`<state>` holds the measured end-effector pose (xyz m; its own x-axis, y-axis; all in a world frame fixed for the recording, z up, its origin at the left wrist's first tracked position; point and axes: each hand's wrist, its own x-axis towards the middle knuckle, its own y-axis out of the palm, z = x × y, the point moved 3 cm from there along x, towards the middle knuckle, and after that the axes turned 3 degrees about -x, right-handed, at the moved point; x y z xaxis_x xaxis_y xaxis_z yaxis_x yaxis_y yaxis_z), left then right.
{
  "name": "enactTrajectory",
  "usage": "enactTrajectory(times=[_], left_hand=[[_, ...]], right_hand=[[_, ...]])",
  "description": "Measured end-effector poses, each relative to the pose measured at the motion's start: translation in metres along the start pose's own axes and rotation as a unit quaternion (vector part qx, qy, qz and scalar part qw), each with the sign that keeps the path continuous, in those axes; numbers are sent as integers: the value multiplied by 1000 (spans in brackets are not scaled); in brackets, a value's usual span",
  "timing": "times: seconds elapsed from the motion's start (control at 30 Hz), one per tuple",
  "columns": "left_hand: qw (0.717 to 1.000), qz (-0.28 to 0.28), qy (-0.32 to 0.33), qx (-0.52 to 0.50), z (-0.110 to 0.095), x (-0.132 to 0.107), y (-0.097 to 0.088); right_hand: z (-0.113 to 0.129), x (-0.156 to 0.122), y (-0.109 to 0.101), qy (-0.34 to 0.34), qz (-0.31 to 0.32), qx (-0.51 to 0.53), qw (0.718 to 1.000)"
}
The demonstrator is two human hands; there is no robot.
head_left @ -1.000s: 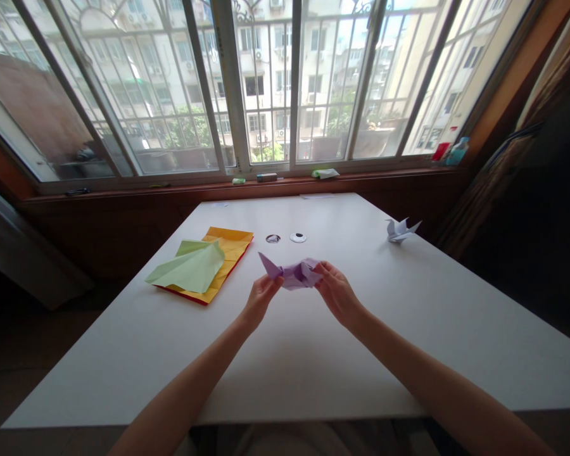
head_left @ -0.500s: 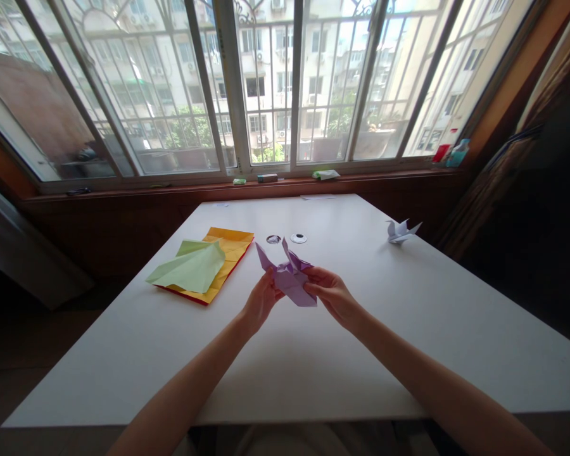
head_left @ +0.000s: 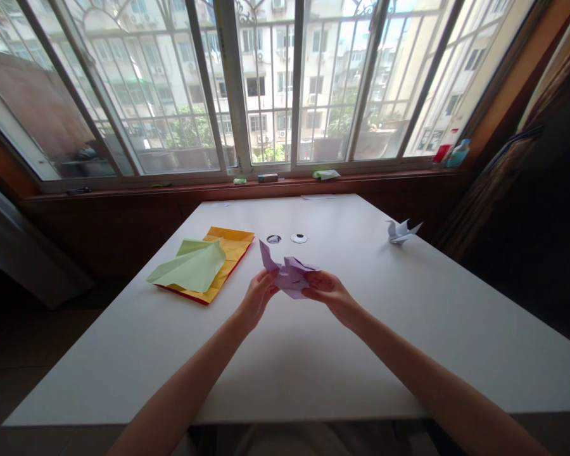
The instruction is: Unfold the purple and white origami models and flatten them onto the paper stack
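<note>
The left hand (head_left: 256, 297) and right hand (head_left: 330, 292) each pinch a side of the purple origami (head_left: 289, 275), fingers closed on it, held just above the table (head_left: 313, 367); shaping it well probably wants light, even pulls along the creases.

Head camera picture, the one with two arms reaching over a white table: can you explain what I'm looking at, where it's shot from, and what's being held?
The camera sits on a person's head and looks forward and down. That means the two bare arms coming in from the bottom edge are that person's own. There is no machine here. The left hand and right hand pinch a partly folded purple paper between them, over the white table. On the table to the left, a light green sheet lies on an orange sheet. Just beyond the hands are two small round discs. At the far right sits a pale folded paper figure. Behind is a barred window.
</note>
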<state>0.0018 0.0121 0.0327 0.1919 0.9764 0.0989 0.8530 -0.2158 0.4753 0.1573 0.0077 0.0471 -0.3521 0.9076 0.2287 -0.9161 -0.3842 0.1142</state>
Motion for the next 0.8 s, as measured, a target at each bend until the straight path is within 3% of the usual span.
enactTrajectory(times=[0.13, 0.3, 0.37, 0.43, 0.57, 0.8], left_hand=[[991, -53, 70, 99, -10, -1, -2], [956, -66, 167, 233, -16, -9, 5], [937, -70, 196, 281, -17, -15, 9], [921, -63, 214, 321, -17, -20, 14], [918, -35, 221, 327, -16, -25, 22], [958, -25, 171, 229, -13, -23, 23]], right_hand=[[5, -2, 0, -103, -8, -152, 983], [9, -10, 1, -252, -91, -367, 891], [7, -12, 2, -290, -125, -410, 856], [6, -15, 2, -307, -141, -428, 838], [10, -20, 2, -317, -156, -389, 851], [9, -19, -3, -200, -172, -228, 937]])
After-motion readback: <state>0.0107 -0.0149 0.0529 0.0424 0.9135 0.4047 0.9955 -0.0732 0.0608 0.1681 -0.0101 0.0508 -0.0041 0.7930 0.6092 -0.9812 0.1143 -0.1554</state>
